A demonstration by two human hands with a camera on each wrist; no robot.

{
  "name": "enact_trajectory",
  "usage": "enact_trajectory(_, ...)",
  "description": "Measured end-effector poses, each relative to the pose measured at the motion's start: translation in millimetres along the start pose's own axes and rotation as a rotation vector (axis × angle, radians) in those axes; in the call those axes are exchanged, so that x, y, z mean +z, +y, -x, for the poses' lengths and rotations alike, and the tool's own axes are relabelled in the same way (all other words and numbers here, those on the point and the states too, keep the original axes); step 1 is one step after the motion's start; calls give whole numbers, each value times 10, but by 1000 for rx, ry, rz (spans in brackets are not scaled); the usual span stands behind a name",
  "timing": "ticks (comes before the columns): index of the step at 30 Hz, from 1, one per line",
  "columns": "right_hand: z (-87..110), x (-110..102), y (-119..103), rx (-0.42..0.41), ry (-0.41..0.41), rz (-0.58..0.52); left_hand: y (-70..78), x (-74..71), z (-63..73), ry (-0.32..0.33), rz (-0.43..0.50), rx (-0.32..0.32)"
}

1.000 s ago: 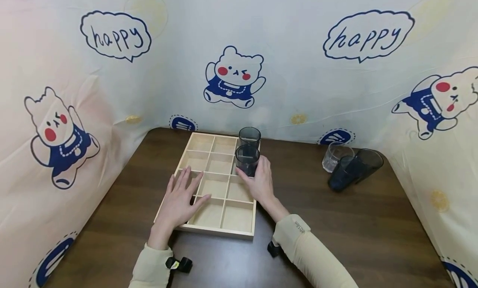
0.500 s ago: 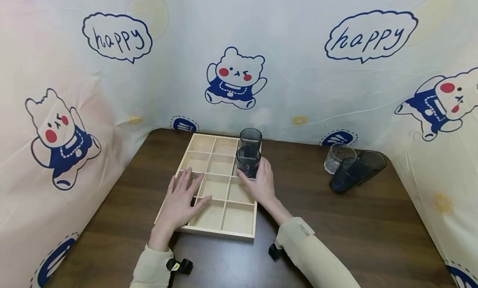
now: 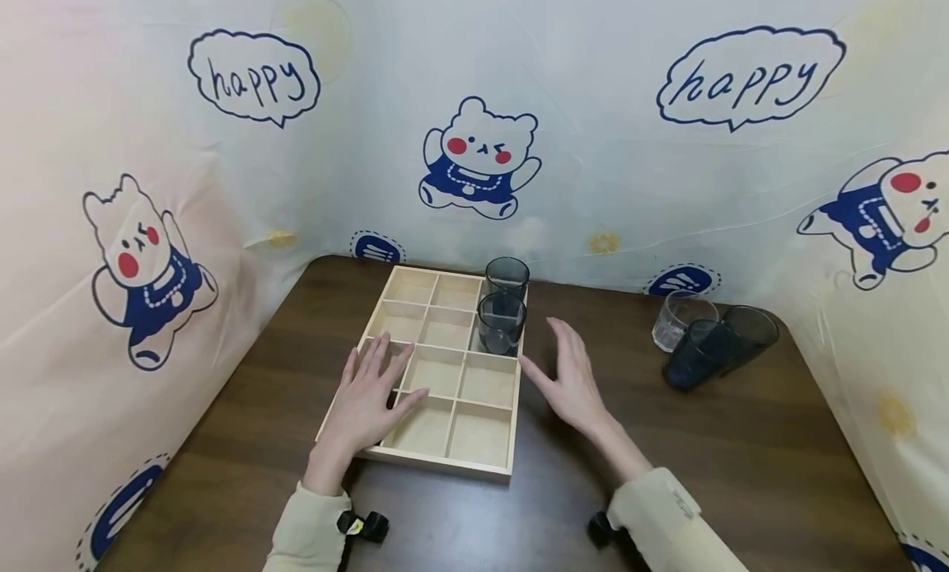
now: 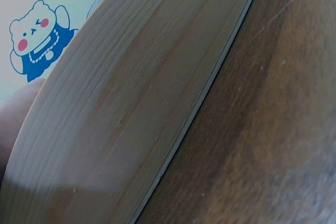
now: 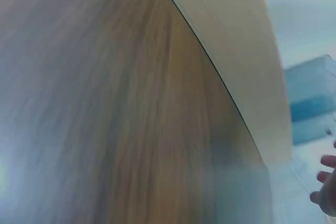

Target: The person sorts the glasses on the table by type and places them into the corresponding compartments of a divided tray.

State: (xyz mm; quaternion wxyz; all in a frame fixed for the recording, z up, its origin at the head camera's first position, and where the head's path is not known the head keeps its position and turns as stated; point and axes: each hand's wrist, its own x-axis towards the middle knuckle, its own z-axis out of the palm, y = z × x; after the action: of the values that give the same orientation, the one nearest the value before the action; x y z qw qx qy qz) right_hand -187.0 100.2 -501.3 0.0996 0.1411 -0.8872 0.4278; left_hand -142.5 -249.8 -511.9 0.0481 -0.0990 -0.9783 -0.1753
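A pale wooden tray (image 3: pixel 445 463) divided into square compartments lies on the table. Two dark tinted glasses stand in its right column: a rear glass (image 3: pixel 507 274) in the far corner compartment and a nearer glass (image 3: pixel 500 329) in the one before it. My left hand (image 3: pixel 363 403) rests on the tray's left side with fingers spread. To the right of the tray, my right hand (image 3: pixel 572 382) is held apart from the nearer glass, holding nothing, its thumb away from its fingers. The tray's outer wall (image 4: pixel 131 98) fills much of the left wrist view. Blur softens the right wrist view.
On the right of the brown table (image 3: pixel 623 333) stands a clear glass (image 3: pixel 670 329). Beside it are a dark glass (image 3: pixel 693 362) and another dark glass (image 3: pixel 745 333), both looking tilted from here. A printed cloth (image 3: pixel 593 168) hangs behind and around the table.
My right hand has let go of the nearer dark glass and moved right, off the tray. That glass stays in its compartment. The left hand keeps its place on the tray.
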Motion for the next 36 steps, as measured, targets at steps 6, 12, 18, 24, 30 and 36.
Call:
enact_trajectory(6,293,-359,139,51,-48,46,-5,11,20,0,-6,-3)
enact_trajectory(12,543,-561,226,79,-38,60,-3,-9,19,2,-14,-3)
enact_trajectory(18,687,-633,282,104,-32,46,12,-9,17,9,-11,-1)
enact_trajectory(24,734,-688,328,106,-35,46,16,-13,19,11,-13,-5)
enact_trajectory(30,800,-769,384,98,-27,83,18,-15,22,10,-8,-6)
enact_trajectory(36,881,-876,432,84,10,87,13,-9,30,8,-9,-7)
